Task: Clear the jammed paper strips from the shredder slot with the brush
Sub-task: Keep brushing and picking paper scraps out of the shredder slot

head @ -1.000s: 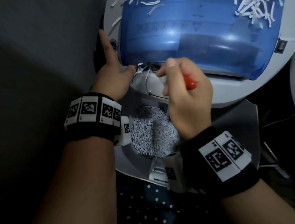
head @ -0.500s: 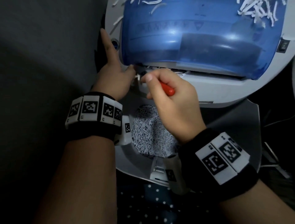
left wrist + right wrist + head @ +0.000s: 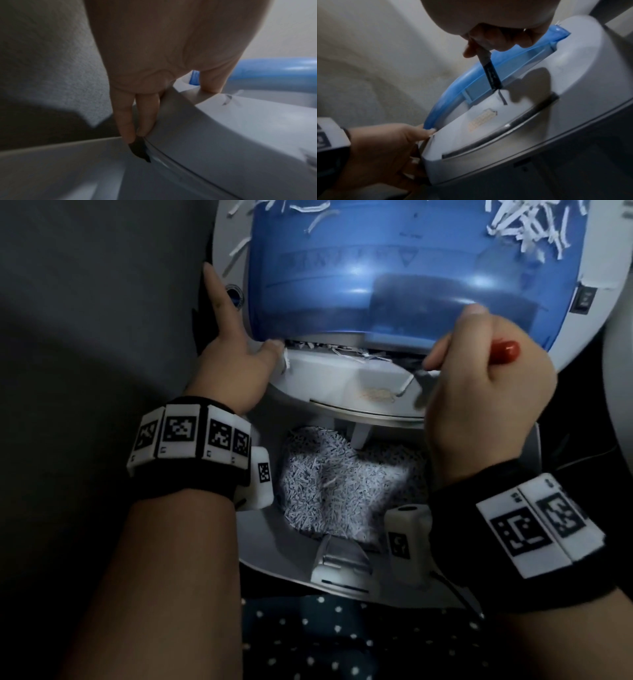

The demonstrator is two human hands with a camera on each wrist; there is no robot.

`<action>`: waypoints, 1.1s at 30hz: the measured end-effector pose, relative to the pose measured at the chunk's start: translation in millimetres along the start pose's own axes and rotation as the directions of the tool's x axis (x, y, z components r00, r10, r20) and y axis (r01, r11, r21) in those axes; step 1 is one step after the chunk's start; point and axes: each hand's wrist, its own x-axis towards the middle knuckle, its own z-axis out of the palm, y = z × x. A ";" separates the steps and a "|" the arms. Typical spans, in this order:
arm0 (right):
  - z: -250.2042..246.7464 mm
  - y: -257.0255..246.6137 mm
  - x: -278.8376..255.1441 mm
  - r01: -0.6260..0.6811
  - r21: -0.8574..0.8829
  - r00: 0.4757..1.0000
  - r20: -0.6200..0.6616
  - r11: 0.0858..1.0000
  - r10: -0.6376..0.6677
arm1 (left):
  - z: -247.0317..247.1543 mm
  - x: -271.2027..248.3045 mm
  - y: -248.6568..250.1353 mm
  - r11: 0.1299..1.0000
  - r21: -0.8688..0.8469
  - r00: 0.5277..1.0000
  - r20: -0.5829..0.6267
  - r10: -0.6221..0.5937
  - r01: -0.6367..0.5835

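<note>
Red-handled brush clamped in right hand fingers, tip at the slot's right end. Jammed strips run leftward along slot. Left hand fingers extended, steadying shredder edge.

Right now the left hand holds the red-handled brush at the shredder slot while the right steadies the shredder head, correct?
Hands are swapped. The head view shows the right hand gripping the red-handled brush at the shredder slot; the left hand steadies the shredder head.
</note>
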 end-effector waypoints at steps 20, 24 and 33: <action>32.9 -1.6 -32.2 -0.184 0.246 0.866 0.498 0.952 0.039 | 1.6 -1.6 1.4 1.000 0.001 1.000 -0.017 -0.005 0.005; 31.4 -1.0 -23.2 -0.154 0.281 0.973 0.208 0.947 0.096 | 0.2 -1.9 0.0 1.000 -0.015 1.000 0.006 0.023 -0.023; 38.1 -8.7 -31.6 -0.166 0.349 0.937 0.346 0.922 0.038 | 2.1 3.7 -5.3 1.000 0.017 1.000 0.000 0.012 -0.012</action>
